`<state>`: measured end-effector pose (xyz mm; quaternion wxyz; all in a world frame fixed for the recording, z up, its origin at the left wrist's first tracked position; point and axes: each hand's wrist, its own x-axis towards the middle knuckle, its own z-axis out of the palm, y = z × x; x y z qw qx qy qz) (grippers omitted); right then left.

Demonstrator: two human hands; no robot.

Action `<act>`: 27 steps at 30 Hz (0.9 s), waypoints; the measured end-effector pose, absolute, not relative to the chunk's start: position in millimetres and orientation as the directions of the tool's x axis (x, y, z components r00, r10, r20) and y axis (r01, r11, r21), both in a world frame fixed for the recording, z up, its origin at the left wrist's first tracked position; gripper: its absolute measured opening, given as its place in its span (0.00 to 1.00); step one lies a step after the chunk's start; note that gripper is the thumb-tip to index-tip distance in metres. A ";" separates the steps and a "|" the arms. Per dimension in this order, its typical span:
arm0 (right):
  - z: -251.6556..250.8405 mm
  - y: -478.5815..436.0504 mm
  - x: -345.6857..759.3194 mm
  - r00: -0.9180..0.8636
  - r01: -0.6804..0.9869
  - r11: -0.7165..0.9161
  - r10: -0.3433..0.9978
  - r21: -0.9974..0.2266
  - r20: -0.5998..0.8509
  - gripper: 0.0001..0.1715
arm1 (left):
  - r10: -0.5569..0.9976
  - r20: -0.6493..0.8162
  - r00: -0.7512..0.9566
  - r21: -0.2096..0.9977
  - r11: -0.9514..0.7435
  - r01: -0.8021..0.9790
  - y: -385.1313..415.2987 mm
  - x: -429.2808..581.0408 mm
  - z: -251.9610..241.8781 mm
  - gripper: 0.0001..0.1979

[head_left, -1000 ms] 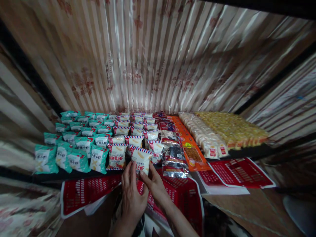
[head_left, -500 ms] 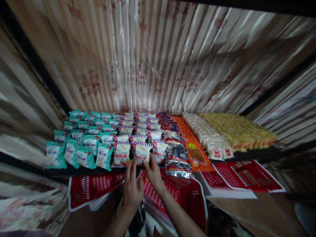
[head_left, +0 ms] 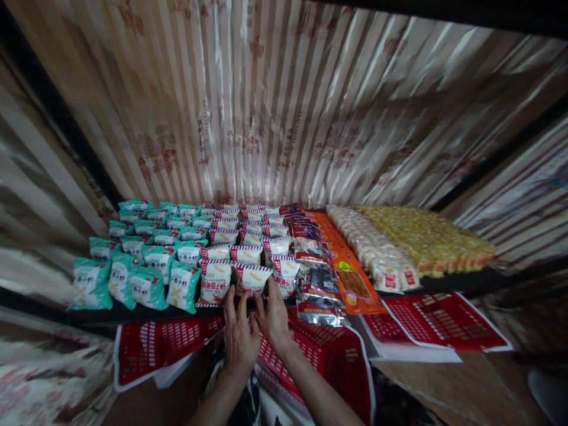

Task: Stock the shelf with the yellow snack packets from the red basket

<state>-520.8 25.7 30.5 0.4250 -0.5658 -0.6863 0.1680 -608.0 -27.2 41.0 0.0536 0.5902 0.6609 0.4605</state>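
A white snack bag (head_left: 252, 277) with a striped top edge and red lettering stands in the front row, leaning back, between my two hands. My left hand (head_left: 242, 334) has its fingertips on the bag's lower left part. On the lower right side, the fingers of my right hand (head_left: 271, 312) grip the same bag; its bottom is partly covered by my fingers. A matching white bag (head_left: 215, 283) stands close on the left, and another white bag (head_left: 286, 273) on the right. More of these bags line up in rows behind.
Teal snack bags (head_left: 151, 290) fill the shelf's left part. Dark silvery packets (head_left: 317, 296), an orange pack (head_left: 352, 278), pale wrapped packs (head_left: 390, 273) and yellow packs (head_left: 444, 236) lie to the right. Red baskets (head_left: 328, 355) sit below the shelf edge. A striped sheet (head_left: 257, 106) hangs behind.
My right hand has shifted, its fingers now more upright at the bag's right side. The held bag sits slightly lower and tilts back more. The view has moved a little.
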 end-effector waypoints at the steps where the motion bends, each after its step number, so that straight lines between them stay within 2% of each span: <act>1: 31.7 25.2 -520.0 -0.004 0.640 0.319 0.911 -0.699 0.411 0.31 | 0.826 0.472 -0.309 0.685 -0.122 0.719 -26.1 -607.3 40.2 0.19; 5: 33.9 24.3 -515.3 -0.006 0.632 0.319 0.914 -0.706 0.407 0.30 | 0.795 0.488 -0.361 0.717 -0.128 0.686 -19.7 -604.6 38.7 0.16; 11: 57.9 17.7 -504.7 0.005 0.643 0.362 0.879 -0.675 0.476 0.27 | 0.739 0.530 -0.416 0.693 -0.096 0.714 -8.0 -601.7 43.7 0.23; 15: 97.1 26.8 -498.4 0.026 0.697 0.401 0.814 -0.594 0.580 0.24 | 0.720 0.527 -0.451 0.694 -0.059 0.718 -1.8 -599.0 44.3 0.23; 18: 125.8 51.8 -503.7 -0.112 0.728 0.497 0.765 -0.472 0.634 0.18 | 0.712 0.521 -0.472 0.705 -0.046 0.708 0.7 -596.2 41.8 0.23; 22: 149.5 96.8 -527.7 -0.433 0.699 0.648 0.720 -0.302 0.542 0.18 | 0.693 0.525 -0.494 0.714 -0.042 0.699 2.3 -592.3 36.4 0.25; 27: 156.5 133.8 -554.2 -0.631 0.726 0.673 0.734 -0.141 0.252 0.18 | 0.735 0.445 -0.512 0.749 0.008 0.663 6.0 -589.5 30.8 0.30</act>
